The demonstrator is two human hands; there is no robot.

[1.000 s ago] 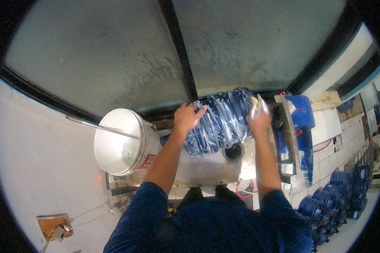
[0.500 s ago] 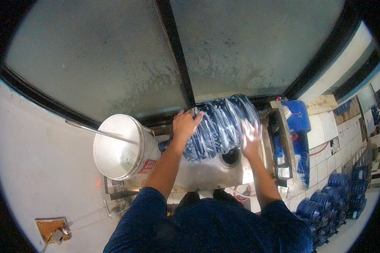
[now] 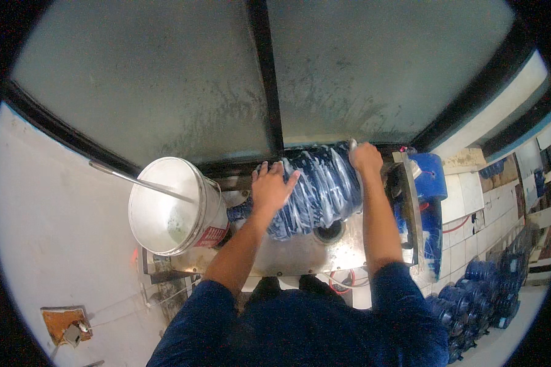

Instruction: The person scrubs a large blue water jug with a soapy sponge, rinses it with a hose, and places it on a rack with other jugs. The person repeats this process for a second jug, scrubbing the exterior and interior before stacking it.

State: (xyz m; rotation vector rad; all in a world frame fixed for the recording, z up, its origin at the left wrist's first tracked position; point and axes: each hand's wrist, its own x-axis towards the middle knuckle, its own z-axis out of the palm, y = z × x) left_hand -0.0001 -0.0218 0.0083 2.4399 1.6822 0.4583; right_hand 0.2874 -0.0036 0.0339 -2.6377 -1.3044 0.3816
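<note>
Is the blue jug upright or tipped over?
Tipped: the blue jug lies on its side, neck pointing left toward the white bucket.

Red lettered label (image 3: 211,237) on white bucket (image 3: 148,211)

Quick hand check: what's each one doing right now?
Left hand: open, fingers spread on the foam-streaked blue jug, near its neck end.
Right hand: fingers curled at the jug's base end; can't tell whether it holds anything.
</note>
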